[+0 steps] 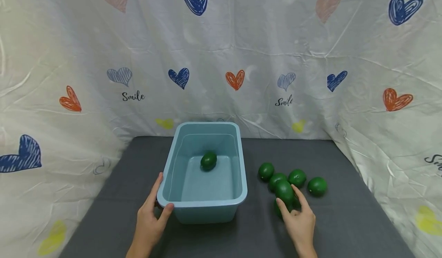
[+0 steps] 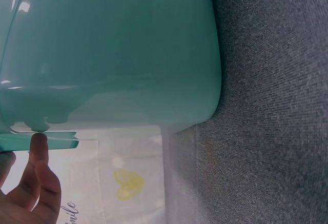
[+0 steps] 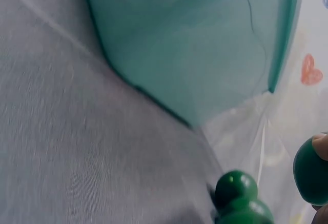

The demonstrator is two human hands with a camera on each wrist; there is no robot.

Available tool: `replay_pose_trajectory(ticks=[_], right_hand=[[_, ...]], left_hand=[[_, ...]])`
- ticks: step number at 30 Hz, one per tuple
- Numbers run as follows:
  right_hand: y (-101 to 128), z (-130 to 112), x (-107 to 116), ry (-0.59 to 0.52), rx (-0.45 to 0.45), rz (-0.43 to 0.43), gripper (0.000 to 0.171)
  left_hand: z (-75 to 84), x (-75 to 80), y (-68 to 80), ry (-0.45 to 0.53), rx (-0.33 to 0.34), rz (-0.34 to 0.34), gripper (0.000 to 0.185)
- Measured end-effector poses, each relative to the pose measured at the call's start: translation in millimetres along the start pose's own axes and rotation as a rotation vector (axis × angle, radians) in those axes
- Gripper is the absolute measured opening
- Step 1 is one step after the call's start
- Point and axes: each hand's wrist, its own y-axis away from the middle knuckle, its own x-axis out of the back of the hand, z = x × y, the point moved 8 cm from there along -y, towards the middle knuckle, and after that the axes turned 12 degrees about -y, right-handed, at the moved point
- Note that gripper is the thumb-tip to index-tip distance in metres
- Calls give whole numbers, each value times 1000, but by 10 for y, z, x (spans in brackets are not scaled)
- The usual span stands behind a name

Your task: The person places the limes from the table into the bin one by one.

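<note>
R hand (image 1: 299,221): thumb and fingertips clamped on a dark green fruit (image 1: 284,191), prob. pinched by its sides for a firm hold; in the R wrist view it's apart from the others visible there. L hand (image 1: 150,217): thumb apart from fingers, clasping the near-L corner of a blue tub (image 1: 203,204), I'd guess to steady it. A second fruit (image 1: 208,161) lies alone on the tub floor, nr its far wall. Loose fruits (image 1: 317,186) cluster btwn tub and the desk's R edge, likely for easy reach; exact no. hidden. Tub stands L of centre on the grey desk (image 1: 345,212), open side up. White heart-print cloth (image 1: 262,27) hangs behind the desk's far edge.
</note>
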Motion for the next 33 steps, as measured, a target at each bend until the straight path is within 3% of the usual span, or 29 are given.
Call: replay_pose_trajectory(ticks=[8, 17, 33], right_hand=[[9, -124, -221, -32, 4, -23, 63], [63, -142, -368, -75, -22, -30, 66], [-96, -573, -545, -231, 60, -20, 64]], left_hand=[[30, 22, 16, -2, -20, 13, 85], [-19, -12, 61, -58, 46, -44, 85], [1, 16, 7, -61, 12, -12, 86]])
